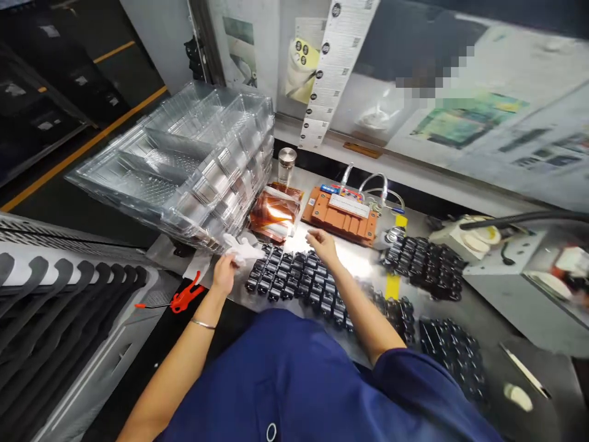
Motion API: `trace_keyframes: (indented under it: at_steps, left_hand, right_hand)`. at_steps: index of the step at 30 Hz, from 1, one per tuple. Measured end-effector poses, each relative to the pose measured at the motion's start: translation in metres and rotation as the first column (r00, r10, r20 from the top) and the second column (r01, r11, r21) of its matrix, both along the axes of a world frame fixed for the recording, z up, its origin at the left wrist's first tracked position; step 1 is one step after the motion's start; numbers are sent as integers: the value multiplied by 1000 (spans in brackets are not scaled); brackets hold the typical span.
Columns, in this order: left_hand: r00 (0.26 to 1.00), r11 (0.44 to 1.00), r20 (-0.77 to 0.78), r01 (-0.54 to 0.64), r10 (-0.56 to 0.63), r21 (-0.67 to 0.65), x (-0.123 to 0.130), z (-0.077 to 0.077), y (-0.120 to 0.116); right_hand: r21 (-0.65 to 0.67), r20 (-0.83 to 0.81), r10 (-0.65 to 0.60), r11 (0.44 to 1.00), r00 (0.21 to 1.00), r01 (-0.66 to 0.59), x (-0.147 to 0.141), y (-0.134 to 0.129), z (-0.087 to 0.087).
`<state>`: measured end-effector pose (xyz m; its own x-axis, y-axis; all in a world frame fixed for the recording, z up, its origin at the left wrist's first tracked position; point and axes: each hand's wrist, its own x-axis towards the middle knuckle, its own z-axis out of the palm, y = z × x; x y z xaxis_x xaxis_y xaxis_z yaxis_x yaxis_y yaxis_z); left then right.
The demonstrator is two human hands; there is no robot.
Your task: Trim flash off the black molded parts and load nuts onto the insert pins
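Note:
My left hand (224, 274) is closed on a crumpled white cloth (243, 250) at the left end of the bench, close to the front corner of the clear tray stack. My right hand (324, 247) hovers above the rows of black parts, its fingers curled together; whether anything small is between them I cannot make out. Beneath and between the hands, small glossy black cylindrical parts (294, 276) lie in close rows. Just beyond them sits a packet of amber film (276, 212) in clear wrap. An orange-brown fixture block (343, 215) stands past my right hand.
Clear plastic trays (184, 159) are stacked at the left. A red air blow gun (186, 298) lies near my left forearm. A lidded jar (286, 166) stands behind. More black parts (423, 267), a grey machine (519, 276) and a pen (524, 368) are at the right.

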<state>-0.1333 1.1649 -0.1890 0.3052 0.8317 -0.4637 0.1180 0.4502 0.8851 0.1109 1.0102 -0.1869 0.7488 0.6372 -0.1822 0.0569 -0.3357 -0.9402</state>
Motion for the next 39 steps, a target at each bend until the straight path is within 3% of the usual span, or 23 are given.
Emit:
trace_keyframes:
  at_steps: [5,9,11,14,16,18,23,25,27,29,33,39]
  left_hand:
    - [935,955,326,215,-140,-206,-23,31,-30]
    - [861,874,442,399,-253,-277,-32,43,-54]
    - [823,823,492,472,-284,-315,-36,48,-66]
    - [782,721,557,553,-278,-417,-42,52,-88]
    - [770,638,561,602,-303,-481,-45,50,-106]
    - [762,581,512,640,-397,-503,-47,42,-129]
    - [692,612,163,707,-704,-355,-50,12,-195]
    - [619,574,112,771,-777,-275,-51,3,-227]
    - [477,449,120,870,-871,-202,-52,-1,-262]
    - [306,288,138,948,-942,-139,-53,-1,-301]
    - [42,41,125,999,-991,-15,-50,6,-380]
    - [-278,-270,67,957,-958,105,-48,8,-525]
  right_hand:
    - [28,-28,-40,999,999,41,-97,-44,12]
    - [133,-51,-193,971,980,198,-148,-60,30]
    - [185,-195,-255,939,947,290,-166,-73,38]
    - [206,-447,-223,917,866,342,-196,-100,41]
    - [213,-459,-218,914,861,345,-219,-119,36]
    - [182,-370,-306,902,877,391,-239,-138,29]
    - [56,-152,-608,782,779,621,-265,-197,27]
    - [12,-46,-679,733,733,680,-275,-226,32]
    - [-28,46,-710,702,702,712,-288,-254,36]
    - [-67,106,-724,678,681,732,-304,-283,37]
    - [-145,143,-773,601,618,786,-333,-351,31]
    - [-173,201,-908,337,368,926,-368,-490,19]
